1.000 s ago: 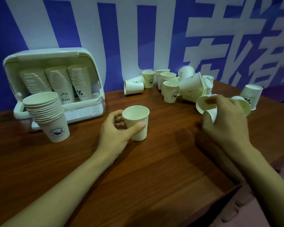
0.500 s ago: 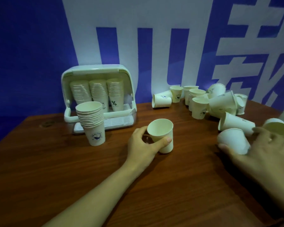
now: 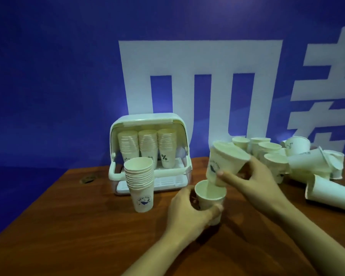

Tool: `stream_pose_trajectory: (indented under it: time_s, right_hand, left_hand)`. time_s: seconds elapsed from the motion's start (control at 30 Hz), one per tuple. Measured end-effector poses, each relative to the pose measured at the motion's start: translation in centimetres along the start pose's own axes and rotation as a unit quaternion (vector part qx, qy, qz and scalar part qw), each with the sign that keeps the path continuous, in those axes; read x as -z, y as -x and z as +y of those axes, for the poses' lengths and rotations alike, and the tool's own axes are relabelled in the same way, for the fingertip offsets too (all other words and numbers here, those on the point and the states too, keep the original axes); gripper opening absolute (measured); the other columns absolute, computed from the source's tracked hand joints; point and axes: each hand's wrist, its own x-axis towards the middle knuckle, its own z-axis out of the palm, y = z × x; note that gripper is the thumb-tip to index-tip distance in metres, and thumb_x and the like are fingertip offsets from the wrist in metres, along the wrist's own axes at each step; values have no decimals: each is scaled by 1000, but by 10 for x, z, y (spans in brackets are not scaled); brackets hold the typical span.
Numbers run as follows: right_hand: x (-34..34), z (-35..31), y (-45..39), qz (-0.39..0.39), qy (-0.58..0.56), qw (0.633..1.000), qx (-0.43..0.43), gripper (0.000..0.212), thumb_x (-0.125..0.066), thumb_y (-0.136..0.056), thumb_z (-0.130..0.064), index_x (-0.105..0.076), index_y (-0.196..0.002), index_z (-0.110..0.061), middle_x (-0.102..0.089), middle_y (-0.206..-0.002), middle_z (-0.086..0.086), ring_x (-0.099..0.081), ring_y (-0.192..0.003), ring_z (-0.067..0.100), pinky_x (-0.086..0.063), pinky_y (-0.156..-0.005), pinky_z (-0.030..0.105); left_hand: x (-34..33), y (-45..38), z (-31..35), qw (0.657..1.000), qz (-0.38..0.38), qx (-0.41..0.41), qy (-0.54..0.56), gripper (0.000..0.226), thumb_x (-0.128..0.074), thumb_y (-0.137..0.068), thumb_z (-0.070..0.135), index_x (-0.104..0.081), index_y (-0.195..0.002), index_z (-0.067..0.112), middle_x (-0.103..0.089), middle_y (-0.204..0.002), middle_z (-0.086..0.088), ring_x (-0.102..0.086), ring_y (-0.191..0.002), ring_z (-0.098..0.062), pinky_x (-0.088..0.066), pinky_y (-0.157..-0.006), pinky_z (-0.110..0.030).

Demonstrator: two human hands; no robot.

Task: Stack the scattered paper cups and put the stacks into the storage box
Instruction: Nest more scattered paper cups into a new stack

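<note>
half a second before, the right hand (image 3: 253, 177) was low among the loose cups (image 3: 275, 154) on the right. now it was up with one cup (image 3: 225, 164) pinched in its fingers, tilted, its bottom just dipping into the cup on the table (image 3: 209, 196). the left hand (image 3: 187, 212) still curled around that bottom cup and kept it steady — it had not let go. so a new stack was starting. a taller stack (image 3: 140, 186) stood just in front of the storage box (image 3: 149, 120), which was open with three stacks inside. many cups still lay loose — lots left to do, i think.
</note>
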Motion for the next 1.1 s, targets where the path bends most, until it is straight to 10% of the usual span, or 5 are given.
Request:
stream_pose_trajectory:
  time_s: [0.2,0.33,0.73,0.9,1.1]
  right_hand:
    - [-28,33,-19,-85,122,988,31,55,-79,-64,-68,-55,-113,-60,-56,-110,-50,-51,-115,-13,-43,-100,32]
    - [-29,42,-16,-101,82,991,23,91,-61,-66,-83,-40,-145,-46,-55,-134,-24,-49,-124,-7,-42,-99,22]
    - [-9,44,-7,-119,312,942,22,78,-13,-85,-83,-36,-151,-47,-42,-132,-11,-31,-128,11,-24,-102,40]
    - [68,48,-26,85,461,874,-129,57,-44,-98,-49,-44,-147,-19,-45,-149,14,-30,-143,33,-26,-114,50]
    - [98,91,-19,96,455,819,-337,101,-65,-92,-30,5,-159,-2,-6,-163,34,4,-153,48,-6,-124,51]
  left_hand:
    - [2,-13,-14,999,14,-10,29,49,-97,-66,31,-71,-107,36,-77,-103,15,-69,-98,7,-52,-75,-8]
    - [6,-18,-16,999,4,-20,32,63,-97,-68,45,-69,-122,34,-75,-116,15,-69,-107,0,-55,-84,-14]
    - [-12,-22,-11,999,15,-50,-8,59,-88,-66,52,-70,-120,35,-74,-111,15,-68,-102,-1,-56,-83,-27]
    - [-39,-30,-2,998,-19,-51,-19,49,-93,-74,42,-69,-116,32,-73,-109,14,-67,-100,-5,-51,-77,-23]
    - [-37,-26,-4,998,-37,-46,-1,55,-93,-75,41,-69,-123,29,-74,-113,13,-68,-103,-7,-51,-78,-22]
